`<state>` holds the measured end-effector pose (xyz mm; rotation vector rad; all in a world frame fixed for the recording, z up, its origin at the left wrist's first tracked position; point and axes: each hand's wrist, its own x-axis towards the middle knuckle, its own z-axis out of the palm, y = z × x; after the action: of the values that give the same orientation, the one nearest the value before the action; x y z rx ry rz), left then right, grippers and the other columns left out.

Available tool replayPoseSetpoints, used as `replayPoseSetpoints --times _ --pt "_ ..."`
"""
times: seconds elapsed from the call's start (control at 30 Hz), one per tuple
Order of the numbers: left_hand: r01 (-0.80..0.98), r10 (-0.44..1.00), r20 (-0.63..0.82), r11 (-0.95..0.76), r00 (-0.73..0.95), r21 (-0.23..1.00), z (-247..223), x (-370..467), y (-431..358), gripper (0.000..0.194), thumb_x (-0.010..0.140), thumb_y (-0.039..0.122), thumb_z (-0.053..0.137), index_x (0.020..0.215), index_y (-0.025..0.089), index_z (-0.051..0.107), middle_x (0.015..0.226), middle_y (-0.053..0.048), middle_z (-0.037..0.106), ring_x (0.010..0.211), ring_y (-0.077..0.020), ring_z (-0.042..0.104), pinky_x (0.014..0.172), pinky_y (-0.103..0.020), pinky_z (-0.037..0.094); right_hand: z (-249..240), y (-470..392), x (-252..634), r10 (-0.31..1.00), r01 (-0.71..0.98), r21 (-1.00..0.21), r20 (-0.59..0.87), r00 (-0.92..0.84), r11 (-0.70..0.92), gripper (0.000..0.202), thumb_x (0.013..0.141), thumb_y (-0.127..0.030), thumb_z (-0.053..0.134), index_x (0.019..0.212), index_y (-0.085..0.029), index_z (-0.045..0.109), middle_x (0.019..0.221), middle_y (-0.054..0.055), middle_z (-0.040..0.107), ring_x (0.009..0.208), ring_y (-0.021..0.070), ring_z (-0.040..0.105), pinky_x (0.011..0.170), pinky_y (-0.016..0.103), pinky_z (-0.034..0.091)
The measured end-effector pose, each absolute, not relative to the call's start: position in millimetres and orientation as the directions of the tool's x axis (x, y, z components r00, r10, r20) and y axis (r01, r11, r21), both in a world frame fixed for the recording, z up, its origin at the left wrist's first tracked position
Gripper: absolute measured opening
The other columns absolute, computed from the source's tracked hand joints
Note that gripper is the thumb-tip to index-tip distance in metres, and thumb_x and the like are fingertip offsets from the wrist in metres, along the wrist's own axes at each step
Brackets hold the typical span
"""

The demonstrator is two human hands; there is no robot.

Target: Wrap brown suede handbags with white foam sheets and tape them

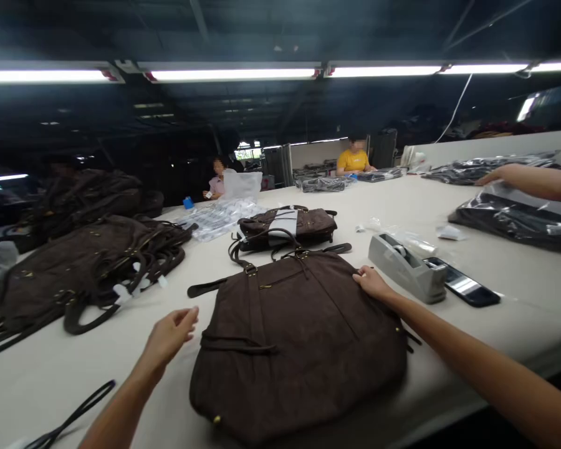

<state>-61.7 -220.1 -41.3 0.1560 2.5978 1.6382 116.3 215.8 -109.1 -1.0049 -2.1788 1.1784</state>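
A dark brown bag [299,349] lies flat on the table before me, its straps and brass-coloured buckles toward the far side. At its upper right edge, my right hand [371,282] has the fabric between thumb and fingers. My left hand [171,333] hovers beside the bag's left side, apart from it, with loosely bent fingers and nothing in them. Just behind lies a second brown bag [315,226], folded up, with a pale paper band [283,223] around it.
Right of the bag stand a grey tape dispenser [406,268] and a phone [467,284]. Brown bags [84,255] are heaped at left. A black cord [81,408] lies front left. Another person's arm [533,179] reaches over plastic-wrapped bags [518,215]. Two people sit farther back.
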Motion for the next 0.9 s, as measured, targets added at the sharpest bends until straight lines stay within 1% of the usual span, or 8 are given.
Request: replayPoseSetpoints --times 0.13,0.33,0.5,0.57,0.63,0.73,0.83,0.9 --pt "-0.153 0.235 -0.224 0.284 -0.946 0.946 -50.1 -11.3 -216.3 0.045 0.073 0.050 0.067 0.098 0.013 0.066 0.095 -0.012 0.071 0.091 -0.0249 0.066 0.079 -0.033 0.056 -116.1 201.2 129.1 0.787 0.406 -0.864 -0.016 -0.617 0.300 0.008 0.073 -0.025 0.054 0.075 -0.017 0.056 0.071 0.004 0.062 0.073 0.0199 0.058 0.068 0.028 0.043" --pt "-0.489 0.280 -0.445 -0.109 -0.851 0.866 -44.8 10.0 -202.3 0.031 0.072 0.021 0.071 0.101 0.011 0.064 0.092 -0.013 0.072 0.081 -0.0241 0.069 0.072 -0.032 0.058 -109.8 166.6 143.7 0.766 0.404 -0.905 -0.162 -0.622 0.137 0.031 0.078 -0.025 0.053 0.107 -0.013 0.058 0.090 0.010 0.070 0.082 0.0212 0.066 0.071 0.031 0.051" --pt "-0.518 0.378 -0.414 -0.234 -0.828 0.823 -43.9 32.6 -187.8 0.038 0.075 0.026 0.066 0.110 0.013 0.063 0.090 -0.010 0.072 0.081 -0.0262 0.069 0.075 -0.037 0.059 -100.8 141.0 152.0 0.436 0.208 -0.966 -0.255 -0.863 -0.153 0.046 0.083 -0.047 0.057 0.115 -0.015 0.059 0.113 0.013 0.068 0.097 0.0252 0.067 0.081 0.036 0.054" --pt "-0.419 0.363 -0.324 -0.221 -0.874 0.881 -45.3 46.9 -188.6 0.048 0.073 0.032 0.069 0.117 0.017 0.059 0.096 -0.007 0.072 0.087 -0.0260 0.068 0.078 -0.035 0.058 -99.8 144.3 154.1 0.438 0.191 -0.982 -0.164 -0.884 0.017 0.046 0.082 -0.050 0.058 0.111 -0.015 0.063 0.114 0.012 0.067 0.103 0.0265 0.064 0.088 0.037 0.052" --pt "-0.288 0.285 -0.230 -0.181 -0.931 0.940 -50.7 59.3 -194.0 0.058 0.069 0.038 0.074 0.121 0.020 0.056 0.102 -0.004 0.070 0.092 -0.0261 0.067 0.080 -0.033 0.057 -95.7 151.7 155.7 0.490 0.230 -0.918 -0.046 -0.871 0.323 0.040 0.081 -0.046 0.060 0.107 -0.015 0.066 0.111 0.012 0.068 0.105 0.0284 0.063 0.092 0.039 0.048" --pt "-0.125 0.125 -0.116 -0.062 -0.985 0.990 -64.5 68.8 -203.5 0.061 0.066 0.052 0.073 0.115 0.019 0.059 0.101 -0.005 0.070 0.095 -0.0281 0.065 0.081 -0.032 0.055 -76.3 151.6 155.3 0.572 0.383 -0.583 0.178 -0.800 0.717 0.032 0.080 -0.033 0.061 0.108 -0.017 0.067 0.103 0.014 0.069 0.103 0.0317 0.062 0.089 0.042 0.047" --pt "0.017 0.067 0.012 0.082 -0.998 0.996 -75.1 68.3 -204.5 0.055 0.070 0.059 0.066 0.104 0.017 0.063 0.097 -0.007 0.069 0.095 -0.0292 0.063 0.081 -0.033 0.052 -47.7 122.5 142.9 0.416 0.281 -0.335 0.458 -0.785 0.899 0.032 0.086 -0.027 0.053 0.114 -0.020 0.065 0.109 0.013 0.067 0.106 0.0294 0.059 0.090 0.041 0.045" --pt "0.135 0.112 0.118 0.152 -0.987 0.979 -76.7 65.2 -199.5 0.048 0.074 0.057 0.061 0.101 0.017 0.065 0.102 -0.007 0.068 0.100 -0.0288 0.060 0.088 -0.033 0.048 -34.2 90.7 123.4 0.251 0.064 -0.384 0.459 -0.852 0.921 0.030 0.088 -0.029 0.051 0.113 -0.021 0.065 0.109 0.010 0.067 0.102 0.0252 0.061 0.089 0.038 0.046"
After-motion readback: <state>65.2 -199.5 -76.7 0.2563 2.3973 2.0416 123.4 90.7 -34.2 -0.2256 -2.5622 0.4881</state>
